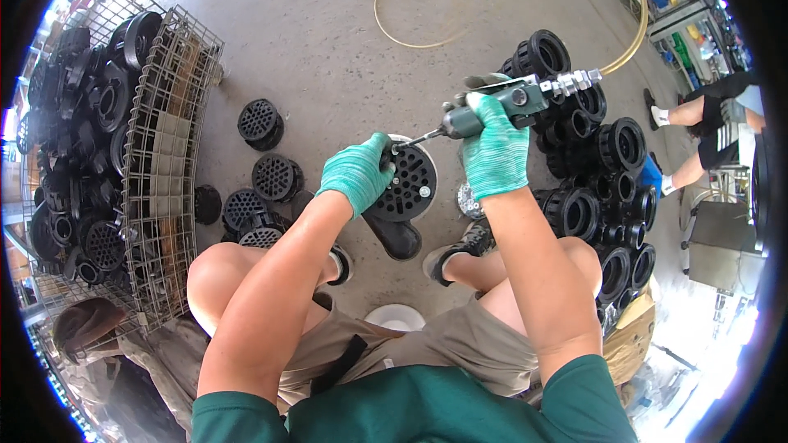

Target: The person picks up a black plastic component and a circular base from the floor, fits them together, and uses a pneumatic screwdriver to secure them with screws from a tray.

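Note:
In a green glove, my right hand (498, 148) is wrapped round a dark air-powered screwdriver (515, 100). Its long bit slants down to the left and reaches the upper edge of a round black drain grate (406, 180) between my feet. My left hand (359, 175), gloved too, closes its fingers on the grate's left edge, close to the bit tip. A shiny screw head shows at the grate's lower right. Below it a black pipe-like part (397, 238) sticks out. Whether the bit sits in a screw is too small to tell.
Several black grates (275, 177) lie on the floor to the left, beside a wire cage (168, 156) full of black parts. Black ring fittings (574, 212) are stacked on the right. A yellowish air hose (640, 25) trails from the tool. Another person's legs (688, 111) show far right.

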`<state>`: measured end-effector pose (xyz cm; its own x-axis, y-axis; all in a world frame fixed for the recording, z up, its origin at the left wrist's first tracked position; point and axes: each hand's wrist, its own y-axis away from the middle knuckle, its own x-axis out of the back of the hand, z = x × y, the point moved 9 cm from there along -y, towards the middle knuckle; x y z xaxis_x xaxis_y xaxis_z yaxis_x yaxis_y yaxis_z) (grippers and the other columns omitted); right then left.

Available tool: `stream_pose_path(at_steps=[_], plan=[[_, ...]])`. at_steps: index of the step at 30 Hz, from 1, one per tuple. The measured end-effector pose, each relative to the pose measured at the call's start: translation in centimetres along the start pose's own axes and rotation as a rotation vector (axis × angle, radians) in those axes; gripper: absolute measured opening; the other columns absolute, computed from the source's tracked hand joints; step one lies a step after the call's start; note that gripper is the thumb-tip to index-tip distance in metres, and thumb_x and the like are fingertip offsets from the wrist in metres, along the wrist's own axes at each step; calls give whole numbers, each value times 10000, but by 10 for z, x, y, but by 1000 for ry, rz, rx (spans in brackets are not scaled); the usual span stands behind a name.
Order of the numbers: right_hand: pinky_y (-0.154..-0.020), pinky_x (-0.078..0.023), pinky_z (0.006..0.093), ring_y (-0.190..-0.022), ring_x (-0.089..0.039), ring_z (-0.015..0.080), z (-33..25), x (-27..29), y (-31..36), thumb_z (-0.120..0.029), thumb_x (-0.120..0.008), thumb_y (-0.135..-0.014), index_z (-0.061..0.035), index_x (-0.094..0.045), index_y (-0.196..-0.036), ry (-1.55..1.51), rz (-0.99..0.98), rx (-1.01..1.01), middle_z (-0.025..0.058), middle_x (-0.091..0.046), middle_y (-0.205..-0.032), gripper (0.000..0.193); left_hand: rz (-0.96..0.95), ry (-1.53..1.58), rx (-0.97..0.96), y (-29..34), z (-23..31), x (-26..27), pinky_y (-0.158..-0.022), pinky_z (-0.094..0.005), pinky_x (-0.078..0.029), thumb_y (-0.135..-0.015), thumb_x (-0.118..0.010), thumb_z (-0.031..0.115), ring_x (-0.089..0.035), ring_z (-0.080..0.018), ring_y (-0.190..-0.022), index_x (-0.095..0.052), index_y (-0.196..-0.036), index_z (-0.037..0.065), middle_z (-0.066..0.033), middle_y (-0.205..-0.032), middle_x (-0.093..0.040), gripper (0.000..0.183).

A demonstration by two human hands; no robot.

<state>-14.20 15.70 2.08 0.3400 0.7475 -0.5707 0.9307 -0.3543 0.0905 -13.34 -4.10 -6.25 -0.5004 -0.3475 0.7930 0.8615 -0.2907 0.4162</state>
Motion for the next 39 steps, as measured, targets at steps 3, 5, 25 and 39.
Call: stream_pose_path(at_steps=[3,5,25,39], plan=[[-794,-602,457,-878,-649,234,9,24,-5,74,-618,-866,-86,-542,-1132,-36,122,-62,114,-634,-1058,319,34,25,-20,4,1,3,-807,-482,-542,-941,-615,267,-694,-375,-916,-593,-1216,143,-162,-971,-725,302],[-826,-590,503,-894,-630,234,14,32,-8,69,-614,-871,-114,-554,-1132,-55,142,-78,106,-628,-1074,325,64,48,-24,6,2,5,-807,-488,-538,-945,-597,252,-687,-382,-904,-607,-1194,148,-175,-943,-715,270],[-842,-538,276,-908,-631,83,20,-102,42,50,-698,-816,-71,-640,-1081,563,-551,28,1,-688,-1006,297,50,30,5,-4,-16,-12,-796,-495,-547,-926,-611,273,-690,-383,-887,-571,-1218,99,-175,-921,-717,342],[-761,-556,279,-831,-638,98,24,-101,34,31,-683,-819,-59,-651,-1001,609,-559,7,1,-676,-916,205,67,77,15,5,-8,-3,-806,-490,-542,-912,-638,273,-686,-377,-917,-594,-1207,127,-166,-967,-717,332]])
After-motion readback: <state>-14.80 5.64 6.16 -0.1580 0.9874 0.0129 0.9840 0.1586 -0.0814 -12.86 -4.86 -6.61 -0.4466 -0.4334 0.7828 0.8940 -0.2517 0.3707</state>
